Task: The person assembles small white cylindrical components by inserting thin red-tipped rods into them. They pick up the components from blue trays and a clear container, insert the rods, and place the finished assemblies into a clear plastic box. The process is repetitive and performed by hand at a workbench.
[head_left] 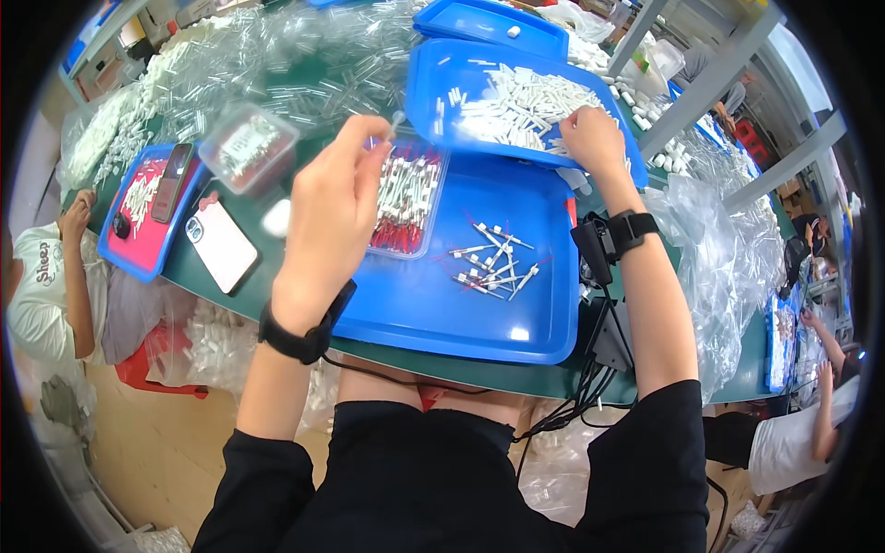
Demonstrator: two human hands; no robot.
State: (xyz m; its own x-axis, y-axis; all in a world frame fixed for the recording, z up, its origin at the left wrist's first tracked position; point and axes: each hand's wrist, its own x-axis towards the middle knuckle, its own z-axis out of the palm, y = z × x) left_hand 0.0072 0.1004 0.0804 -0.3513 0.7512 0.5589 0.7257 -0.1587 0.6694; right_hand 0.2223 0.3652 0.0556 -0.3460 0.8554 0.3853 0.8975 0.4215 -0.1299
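Note:
My left hand (334, 198) is raised over a clear box (441, 198) of white pieces with red wires. Its thumb and fingers pinch a small whitish, translucent piece (397, 121), too blurred to name. My right hand (593, 140) is at the right side of a blue tray (429, 97) heaped with short white tubes (516, 101). Its fingers are curled together at the pile, and their tips are hidden. Below that tray lies a larger blue tray (442, 323) with several white pieces with thin red wires (498, 258) scattered in it.
A white phone (221, 244) and a small clear box (249, 147) lie left. Farther left, a blue-rimmed tray (147, 244) holds white tubes and a dark phone (172, 182). Clear tubes (304, 69) cover the back. Cables (585, 387) hang right. Other people sit at both sides.

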